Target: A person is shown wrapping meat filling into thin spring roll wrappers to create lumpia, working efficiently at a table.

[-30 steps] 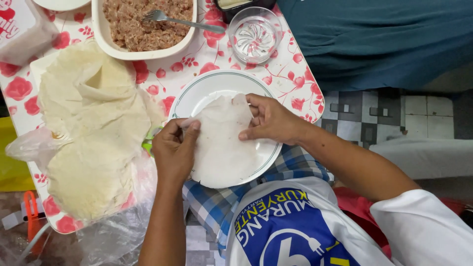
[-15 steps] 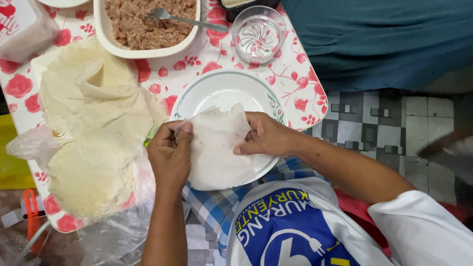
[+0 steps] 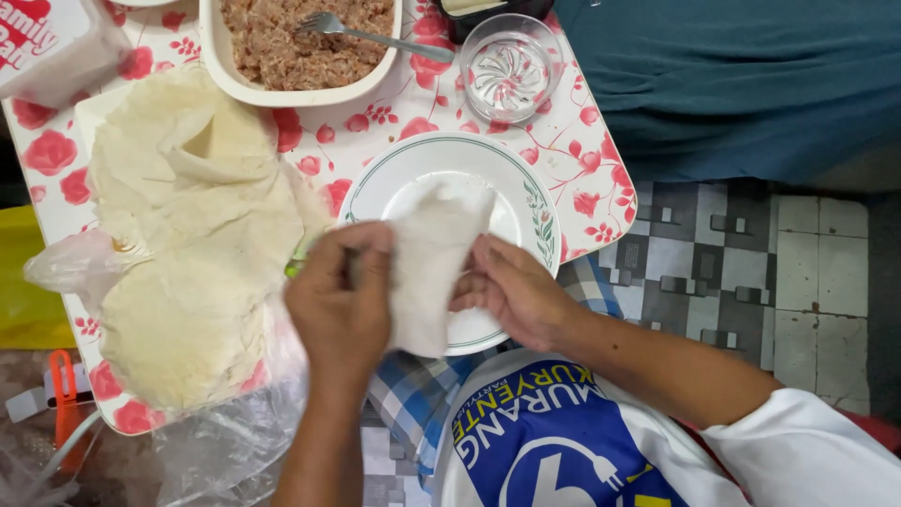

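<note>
Both hands, left hand point(image 3: 340, 305) and right hand point(image 3: 511, 293), have their fingers closed on a thin white wrapper point(image 3: 427, 268), lifted over the near side of the white plate point(image 3: 526, 202). Farther off on the bench point(image 3: 394, 127) stands a minced-meat dish point(image 3: 305, 47).

— What covers the table point(image 3: 601, 178)?
— A white cloth printed with red roses.
— And directly on it?
— A green-rimmed plate point(image 3: 526, 202), a white dish of minced meat point(image 3: 310, 70) with a fork point(image 3: 375, 36), a small glass bowl point(image 3: 507, 68), and stacked pale wrappers point(image 3: 188, 244) on clear plastic point(image 3: 235, 441).
</note>
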